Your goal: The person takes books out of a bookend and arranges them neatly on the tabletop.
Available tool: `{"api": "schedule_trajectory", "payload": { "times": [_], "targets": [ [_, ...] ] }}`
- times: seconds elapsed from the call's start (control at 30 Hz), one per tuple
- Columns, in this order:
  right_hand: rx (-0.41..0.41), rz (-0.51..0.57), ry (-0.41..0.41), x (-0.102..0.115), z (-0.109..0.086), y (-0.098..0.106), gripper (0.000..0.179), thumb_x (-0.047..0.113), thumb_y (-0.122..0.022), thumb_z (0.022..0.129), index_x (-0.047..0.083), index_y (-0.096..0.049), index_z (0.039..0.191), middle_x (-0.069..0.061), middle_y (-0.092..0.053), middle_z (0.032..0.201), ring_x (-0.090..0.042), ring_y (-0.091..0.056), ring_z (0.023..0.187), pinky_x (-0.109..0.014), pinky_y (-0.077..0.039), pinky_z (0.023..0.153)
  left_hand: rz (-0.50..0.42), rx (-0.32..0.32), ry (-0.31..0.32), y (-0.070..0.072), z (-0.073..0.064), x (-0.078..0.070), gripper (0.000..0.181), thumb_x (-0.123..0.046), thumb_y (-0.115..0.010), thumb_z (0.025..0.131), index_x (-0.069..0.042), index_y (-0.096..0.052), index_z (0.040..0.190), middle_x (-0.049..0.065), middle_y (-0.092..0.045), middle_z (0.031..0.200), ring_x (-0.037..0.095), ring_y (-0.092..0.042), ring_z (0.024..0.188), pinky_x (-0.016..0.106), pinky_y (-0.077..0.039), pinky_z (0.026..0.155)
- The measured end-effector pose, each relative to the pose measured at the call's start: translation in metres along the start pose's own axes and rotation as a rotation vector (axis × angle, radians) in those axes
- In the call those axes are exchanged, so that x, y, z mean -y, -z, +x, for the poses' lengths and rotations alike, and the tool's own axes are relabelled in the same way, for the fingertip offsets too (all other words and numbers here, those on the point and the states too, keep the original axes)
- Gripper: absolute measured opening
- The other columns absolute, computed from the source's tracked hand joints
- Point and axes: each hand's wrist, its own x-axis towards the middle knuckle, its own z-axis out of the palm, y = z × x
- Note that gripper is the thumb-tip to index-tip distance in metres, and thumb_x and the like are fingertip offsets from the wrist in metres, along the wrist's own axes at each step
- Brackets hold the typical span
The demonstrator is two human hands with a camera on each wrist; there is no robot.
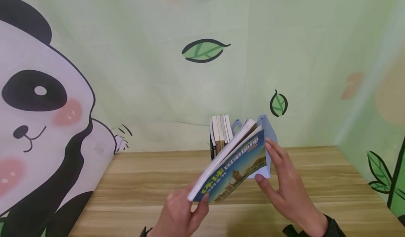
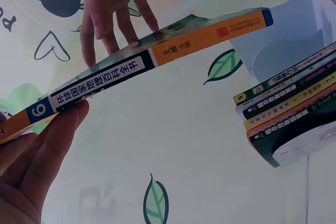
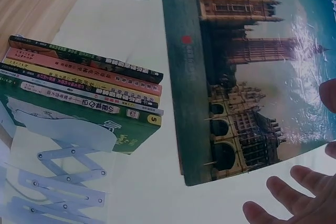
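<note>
A paperback book [image 1: 235, 170] with a blue cover picturing buildings is held tilted above the table. My left hand [image 1: 178, 212] grips its lower left corner, thumb on the cover and fingers behind. The left wrist view shows the orange and dark spine [image 2: 126, 69] with a number 6, with left-hand fingers [image 2: 58, 145] against it. My right hand [image 1: 289, 186] is spread beside the book's right edge, fingertips close to the cover. In the right wrist view, the building cover [image 3: 241, 72] faces that hand's spread fingers [image 3: 286, 195].
Behind the held book, several upright books [image 1: 220, 129] stand in a pale blue expandable bookend [image 1: 270, 133] with a crisscross lattice [image 3: 68, 179]. Both are on a wood-grain table [image 1: 142, 180]. A green cloth backdrop [image 1: 136, 71] with a panda and leaves rises behind and at the sides.
</note>
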Motion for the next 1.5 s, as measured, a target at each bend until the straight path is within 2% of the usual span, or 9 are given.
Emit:
{"api": "schedule_trajectory", "payload": {
  "times": [0.2, 0.37, 0.5, 0.77, 0.93, 1.03, 1.17, 1.4, 1.5],
  "targets": [
    [-0.017, 0.041, 0.016, 0.001, 0.002, 0.001, 0.069, 0.034, -0.054, 0.101, -0.001, -0.026, 0.152, -0.017, -0.035, 0.154, -0.014, -0.038, 0.137, -0.010, -0.023, 0.110, -0.044, 0.034, 0.018, -0.002, -0.007, -0.001, 0.039, -0.020, -0.042, 0.104, 0.012, -0.057, 0.121, 0.018, -0.075, 0.089, 0.012, -0.071, 0.064, 0.016, -0.054, 0.054],
    [0.031, 0.088, -0.056, 0.000, 0.000, 0.000, 0.076, 0.012, -0.063, 0.095, 0.004, -0.019, 0.156, -0.014, -0.031, 0.158, -0.012, -0.037, 0.135, -0.008, -0.023, 0.108, -0.057, 0.064, 0.024, -0.003, -0.012, -0.003, 0.040, -0.021, -0.040, 0.105, 0.010, -0.055, 0.124, 0.015, -0.075, 0.087, 0.008, -0.068, 0.061, 0.013, -0.050, 0.052],
    [0.067, 0.137, -0.098, -0.003, -0.002, -0.003, 0.080, -0.001, -0.059, 0.093, 0.006, -0.013, 0.158, -0.013, -0.030, 0.158, -0.010, -0.037, 0.134, -0.011, -0.025, 0.108, -0.103, 0.088, 0.042, -0.004, -0.014, -0.004, 0.039, -0.019, -0.040, 0.104, 0.011, -0.054, 0.126, 0.017, -0.075, 0.092, 0.011, -0.071, 0.067, 0.014, -0.053, 0.056],
    [0.026, 0.289, -0.030, -0.008, -0.004, -0.011, 0.061, 0.012, -0.043, 0.104, 0.002, -0.015, 0.157, -0.015, -0.033, 0.156, -0.008, -0.032, 0.142, -0.013, -0.022, 0.114, -0.228, 0.157, 0.084, -0.006, -0.017, -0.009, 0.037, -0.014, -0.047, 0.102, 0.011, -0.053, 0.129, 0.020, -0.075, 0.099, 0.015, -0.074, 0.076, 0.015, -0.056, 0.063],
    [0.037, 0.338, -0.077, -0.008, -0.009, -0.015, 0.061, 0.000, -0.040, 0.102, 0.007, -0.016, 0.157, -0.014, -0.038, 0.154, -0.006, -0.036, 0.140, -0.012, -0.027, 0.111, -0.226, 0.158, 0.070, -0.009, -0.020, -0.009, 0.036, -0.015, -0.048, 0.102, 0.010, -0.054, 0.126, 0.018, -0.075, 0.096, 0.014, -0.074, 0.076, 0.016, -0.056, 0.063],
    [0.027, 0.353, -0.134, -0.007, -0.014, -0.017, 0.059, -0.004, -0.036, 0.101, 0.009, -0.021, 0.157, -0.001, -0.049, 0.141, -0.004, -0.049, 0.124, -0.014, -0.038, 0.100, -0.231, 0.165, 0.084, -0.010, -0.021, -0.009, 0.035, -0.015, -0.050, 0.101, 0.009, -0.055, 0.126, 0.017, -0.076, 0.096, 0.013, -0.074, 0.076, 0.016, -0.056, 0.064],
    [-0.015, 0.379, -0.217, -0.004, -0.023, -0.021, 0.053, -0.005, -0.033, 0.101, 0.009, -0.031, 0.152, 0.015, -0.053, 0.124, 0.000, -0.057, 0.101, -0.016, -0.047, 0.082, -0.280, 0.210, 0.133, -0.010, -0.019, -0.012, 0.035, -0.009, -0.056, 0.097, 0.007, -0.054, 0.127, 0.018, -0.075, 0.099, 0.014, -0.075, 0.079, 0.015, -0.056, 0.065],
    [-0.111, 0.450, -0.234, -0.001, -0.029, -0.029, 0.036, -0.007, -0.034, 0.102, 0.000, -0.047, 0.134, 0.012, -0.060, 0.103, -0.002, -0.063, 0.081, -0.025, -0.051, 0.063, -0.364, 0.298, 0.304, -0.005, -0.016, -0.014, 0.044, 0.001, -0.061, 0.087, 0.003, -0.054, 0.130, 0.017, -0.075, 0.105, 0.015, -0.075, 0.083, 0.017, -0.057, 0.068],
    [-0.130, 0.447, -0.240, -0.001, -0.030, -0.029, 0.034, -0.006, -0.034, 0.102, 0.001, -0.047, 0.133, 0.012, -0.061, 0.102, -0.002, -0.063, 0.080, -0.025, -0.051, 0.062, -0.345, 0.292, 0.293, -0.006, -0.014, -0.013, 0.041, 0.001, -0.061, 0.087, 0.003, -0.056, 0.127, 0.015, -0.076, 0.101, 0.012, -0.074, 0.080, 0.016, -0.056, 0.067]
  ]
}}
